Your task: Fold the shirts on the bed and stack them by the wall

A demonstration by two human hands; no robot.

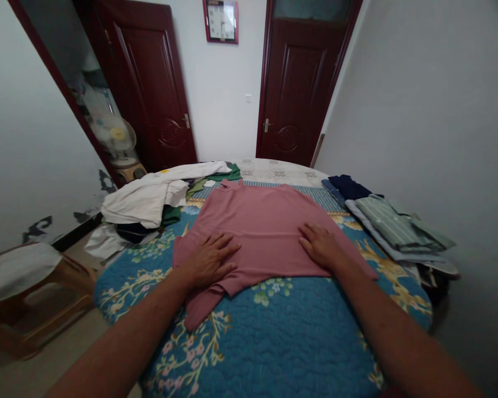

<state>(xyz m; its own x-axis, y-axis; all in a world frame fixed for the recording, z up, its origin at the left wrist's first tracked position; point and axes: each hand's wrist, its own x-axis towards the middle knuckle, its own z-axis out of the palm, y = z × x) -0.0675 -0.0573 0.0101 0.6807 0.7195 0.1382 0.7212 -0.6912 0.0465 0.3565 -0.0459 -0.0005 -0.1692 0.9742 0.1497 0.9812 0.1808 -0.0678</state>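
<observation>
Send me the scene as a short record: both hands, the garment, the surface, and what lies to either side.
Left hand: palm down on the plain pink cloth garment, near its left edge
Right hand: palm down on the same garment, right of its middle
Garment: spread out, a crease running between the hands
Surface: blue floral quilted cover
Left side: loose heap of white, green and dark clothes
Right side: folded green striped cloth atop other folded clothes
</observation>
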